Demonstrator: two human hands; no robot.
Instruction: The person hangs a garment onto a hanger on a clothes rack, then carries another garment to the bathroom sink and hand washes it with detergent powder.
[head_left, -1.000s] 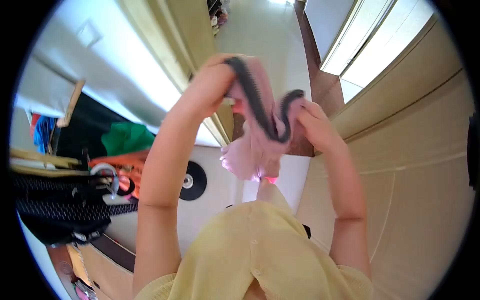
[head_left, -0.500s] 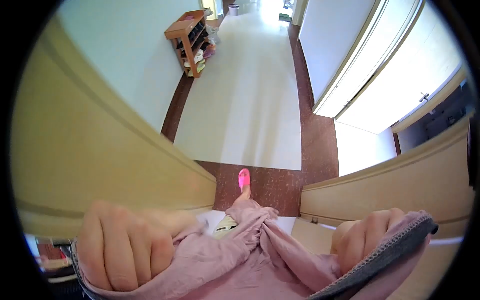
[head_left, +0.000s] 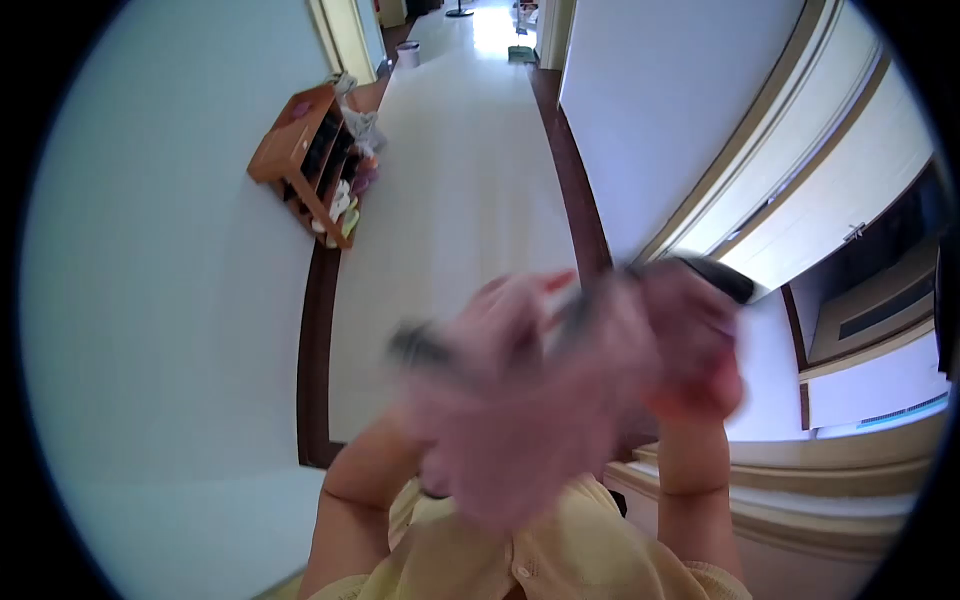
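A pink garment (head_left: 530, 400) with dark grey trim is bunched up in front of my chest, smeared by motion. My right hand (head_left: 705, 385) is closed around its right side, with the cloth rising above the fist and a dark edge sticking out at the top. The left forearm (head_left: 365, 465) runs up into the cloth on the other side, where fabric covers most of my left hand. A small reddish patch, perhaps fingertips, shows above the bundle. I wear a yellow buttoned top (head_left: 570, 550).
A wooden shoe rack (head_left: 300, 150) with shoes stands against the left wall. The pale corridor floor (head_left: 460, 190) stretches ahead to a bin (head_left: 408, 54) and a green dustpan (head_left: 521, 54). White doors (head_left: 830, 190) line the right side.
Both hands have risen from low and wide apart to closer together, lifting the garment and bunching it. The view has moved forward past the doorway; the pink slipper is no longer visible.
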